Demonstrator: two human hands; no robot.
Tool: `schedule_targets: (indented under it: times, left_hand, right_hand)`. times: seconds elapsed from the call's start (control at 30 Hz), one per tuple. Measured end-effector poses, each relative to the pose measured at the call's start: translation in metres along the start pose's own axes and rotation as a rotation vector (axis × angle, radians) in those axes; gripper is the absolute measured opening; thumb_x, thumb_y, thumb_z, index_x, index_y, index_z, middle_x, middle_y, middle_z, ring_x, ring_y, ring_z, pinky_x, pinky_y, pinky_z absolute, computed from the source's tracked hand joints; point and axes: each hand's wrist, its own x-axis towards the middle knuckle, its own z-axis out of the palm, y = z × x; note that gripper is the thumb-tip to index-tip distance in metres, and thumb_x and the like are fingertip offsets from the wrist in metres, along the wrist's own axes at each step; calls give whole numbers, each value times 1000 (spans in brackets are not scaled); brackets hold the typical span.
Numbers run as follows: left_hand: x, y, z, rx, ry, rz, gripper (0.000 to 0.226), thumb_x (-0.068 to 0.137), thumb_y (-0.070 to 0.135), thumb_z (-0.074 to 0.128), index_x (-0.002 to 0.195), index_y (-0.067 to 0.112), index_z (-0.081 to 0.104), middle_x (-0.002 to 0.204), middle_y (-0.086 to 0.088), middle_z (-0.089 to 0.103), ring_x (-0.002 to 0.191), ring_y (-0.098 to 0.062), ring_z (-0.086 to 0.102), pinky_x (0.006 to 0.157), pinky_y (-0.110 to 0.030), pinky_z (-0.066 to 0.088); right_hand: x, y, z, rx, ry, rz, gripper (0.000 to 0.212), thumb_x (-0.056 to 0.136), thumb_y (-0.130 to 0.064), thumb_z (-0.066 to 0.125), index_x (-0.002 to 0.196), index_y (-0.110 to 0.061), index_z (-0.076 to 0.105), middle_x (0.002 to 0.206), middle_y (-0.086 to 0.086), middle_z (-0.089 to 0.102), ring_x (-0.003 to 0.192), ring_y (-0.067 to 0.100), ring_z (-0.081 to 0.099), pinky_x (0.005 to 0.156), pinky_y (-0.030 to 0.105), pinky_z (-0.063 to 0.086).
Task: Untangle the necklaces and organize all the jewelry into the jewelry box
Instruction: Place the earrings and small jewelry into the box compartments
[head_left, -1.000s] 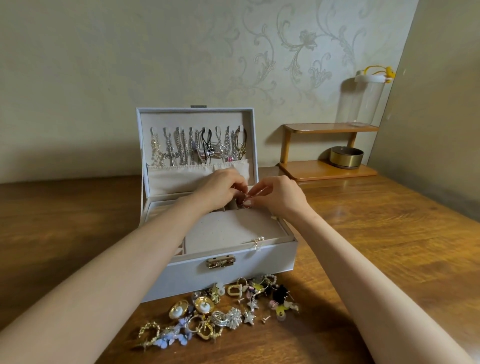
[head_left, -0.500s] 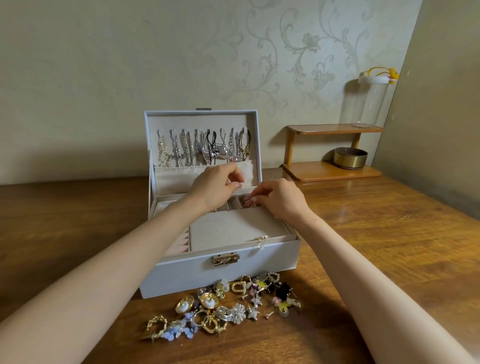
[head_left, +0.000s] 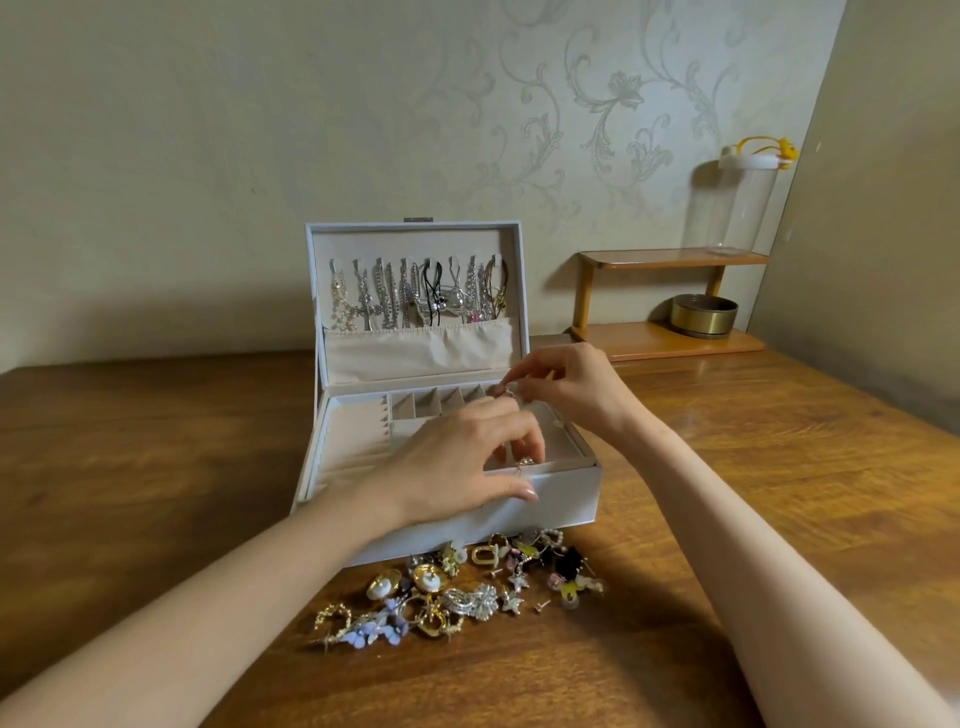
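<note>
Jewelry box (head_left: 566, 499) sits open on wooden surface (head_left: 156, 467), necklaces (head_left: 415, 296) hung in its lid, loose jewelry pile (head_left: 457, 587) just before its front wall; right hand (head_left: 571, 387) grip pinches a small silvery piece (head_left: 508, 391) above the rear right compartments; left hand (head_left: 462, 462) curls over the front tray, grip cannot be told.

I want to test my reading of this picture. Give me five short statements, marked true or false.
1. The jewelry box stands open. True.
2. Necklaces hang inside its lid. True.
3. The loose jewelry lies behind the box. False: it lies on the table in front.
4. The gold bowl sits on the upper shelf. False: on the lower shelf.
5. The right hand pinches a small piece over the box. True.
</note>
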Motion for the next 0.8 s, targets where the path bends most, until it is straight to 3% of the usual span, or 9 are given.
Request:
schedule_targets:
  times: [0.1,0.23,0.3,0.37,0.43,0.5,0.6,0.7,0.8]
  left_hand:
    - [2,-1,0,-101,120,-4,14,76,21,76,82,14,66,78,9,60,72,-2,54,66,-10,41]
    - [13,-10,-12,-254,269,-174,5,80,15,71,85,15,68,82,8,64,69,2,55,67,-8,42]
    - [26,-23,-18,-307,374,-221,11,79,11,71,82,21,68,83,7,58,68,-1,50,65,-6,39]
    - [39,-34,-20,-309,397,-247,21,78,10,72,75,29,65,83,3,53,71,-7,50,67,-12,39]
    - [50,-40,-17,-321,383,-222,22,79,9,71,75,30,67,85,-2,60,77,-15,56,73,-23,45]
    - [56,-40,-16,-419,398,-197,15,81,8,69,80,23,69,83,-2,65,76,-17,62,74,-34,53]
    - [60,-40,-15,-577,418,-188,11,84,2,65,88,11,67,80,-3,66,70,-12,66,65,-26,57]
    - [60,-42,-9,-508,433,-168,16,82,-3,66,84,13,65,76,-2,65,68,-10,65,62,-22,55]
    - [60,-50,-5,-391,432,-194,28,78,-8,67,75,19,62,75,0,63,72,-16,65,70,-33,58]
  right_hand:
    - [-1,-7,-1,106,-51,-31,7,81,-13,70,86,-15,75,74,2,72,58,-4,57,57,10,41]
    - [-3,-17,-4,413,-110,-1,15,90,-16,61,93,-3,68,71,10,67,62,17,61,54,22,48]
    - [-4,-18,-2,557,-148,24,19,91,-11,59,103,2,62,80,17,67,67,24,66,62,27,56]
    - [-4,-16,1,666,-128,51,27,86,-5,63,109,9,59,86,22,67,70,27,68,74,38,59]
    - [-3,-13,2,744,-76,81,29,81,0,66,106,13,58,87,26,67,72,31,68,78,45,58]
    - [-1,-8,1,798,-3,118,19,79,4,66,97,10,61,80,22,68,67,28,69,70,39,60]
    - [1,-2,-3,856,108,201,9,79,6,67,83,-1,64,70,11,69,60,18,69,64,29,60]
    - [3,2,-1,786,119,209,8,81,6,66,88,2,66,71,10,68,59,16,68,63,26,59]
    - [7,6,6,562,177,166,15,79,4,70,94,3,69,78,13,70,63,15,67,66,24,58]
